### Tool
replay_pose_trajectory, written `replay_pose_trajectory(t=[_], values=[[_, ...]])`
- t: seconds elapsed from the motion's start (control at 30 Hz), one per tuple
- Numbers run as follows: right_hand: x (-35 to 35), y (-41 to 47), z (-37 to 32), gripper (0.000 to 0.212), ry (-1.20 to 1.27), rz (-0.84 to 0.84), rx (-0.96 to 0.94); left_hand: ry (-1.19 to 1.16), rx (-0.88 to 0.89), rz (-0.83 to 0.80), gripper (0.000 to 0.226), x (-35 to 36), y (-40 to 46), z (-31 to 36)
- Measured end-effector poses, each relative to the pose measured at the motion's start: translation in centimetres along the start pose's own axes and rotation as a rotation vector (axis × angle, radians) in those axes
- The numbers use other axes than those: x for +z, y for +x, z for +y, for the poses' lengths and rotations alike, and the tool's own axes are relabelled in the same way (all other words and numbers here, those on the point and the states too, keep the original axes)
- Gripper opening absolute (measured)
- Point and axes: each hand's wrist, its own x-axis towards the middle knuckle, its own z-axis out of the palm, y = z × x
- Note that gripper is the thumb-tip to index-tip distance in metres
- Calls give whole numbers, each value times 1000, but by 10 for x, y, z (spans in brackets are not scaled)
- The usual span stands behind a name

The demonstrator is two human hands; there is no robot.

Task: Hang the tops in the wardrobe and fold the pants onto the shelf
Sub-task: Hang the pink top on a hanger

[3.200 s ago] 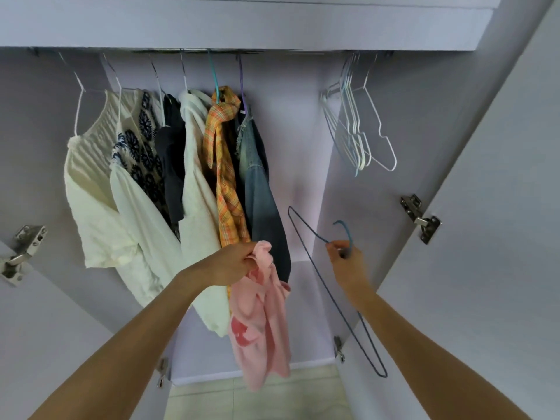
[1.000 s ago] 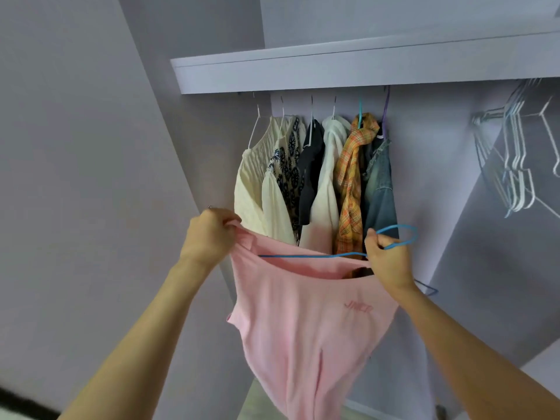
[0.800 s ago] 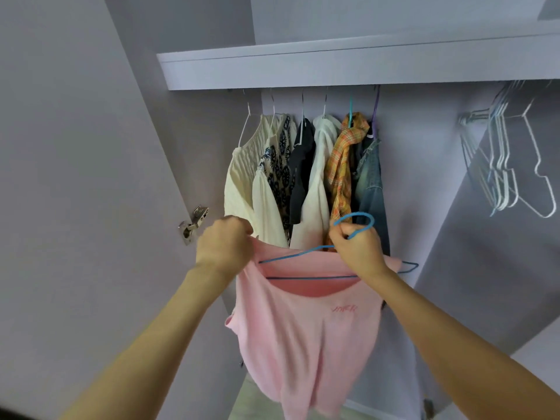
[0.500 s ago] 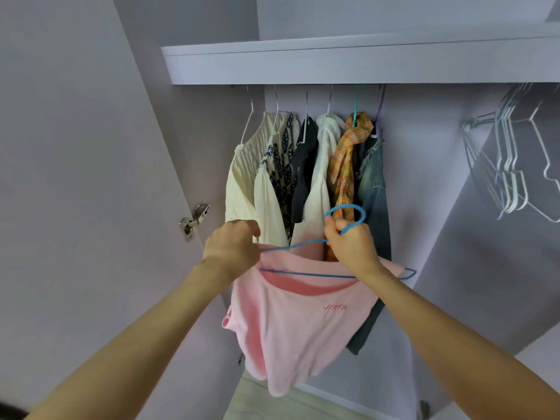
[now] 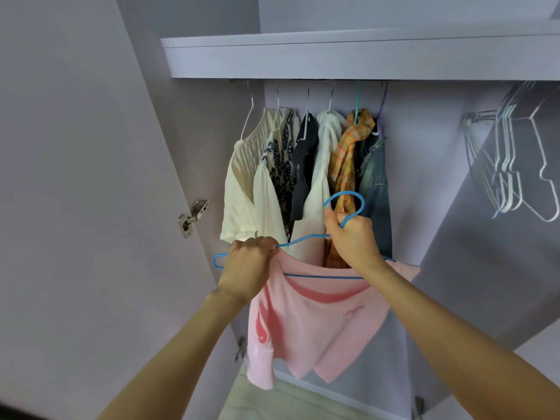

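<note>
A pink top (image 5: 315,322) hangs in front of the open wardrobe, with a blue wire hanger (image 5: 345,201) partly inside its neck opening. My left hand (image 5: 248,262) grips the top's left shoulder edge together with the hanger's left arm, whose left tip sticks out past the fabric. My right hand (image 5: 351,237) holds the hanger at the base of its hook; the right arm of the hanger is under the fabric. Several tops (image 5: 306,171) hang on the rail behind: cream, patterned, dark, white, orange plaid and denim.
A lilac shelf (image 5: 363,59) runs above the rail. Several empty white wire hangers (image 5: 512,171) hang at the right. The open left door carries a metal hinge (image 5: 192,216), the right door stands open beside my right arm, and tiled floor (image 5: 303,401) shows below.
Since a second ago the hanger has slid further into the pink top's neck and risen with both hands. The hanger's left tip now pokes out past my left hand.
</note>
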Motion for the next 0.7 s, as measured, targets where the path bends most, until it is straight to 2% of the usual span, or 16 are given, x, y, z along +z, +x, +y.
replay_pose_trajectory(t=[0.07,0.1,0.13,0.17,0.2,0.27,0.37,0.43,0.57,0.7], values=[[-8,-7,4,51,-27,-42,-55,-34,-17,33,22,8,1,-2],[-14,-13,6,38,-12,-77,-79,-55,-42,40,21,11,0,-5],[-22,-20,11,16,-14,-124,-85,-83,-65,43,19,14,0,-8],[-30,-28,20,10,-45,-159,-73,-111,-85,43,19,17,-1,-11],[-39,-37,32,26,-121,-185,-53,-138,-104,40,18,19,-2,-15],[-62,-53,58,37,-375,-295,15,-195,-120,19,16,25,-3,-21],[-88,-78,85,19,-652,-530,202,-251,-127,-51,24,39,-6,-24],[-100,-93,93,18,-666,-610,273,-279,-81,-120,30,55,-8,-18],[-129,-121,98,40,-575,-596,450,-264,-56,-276,21,97,0,9],[-168,-148,95,40,-499,-552,728,-192,-24,-415,40,126,17,51]])
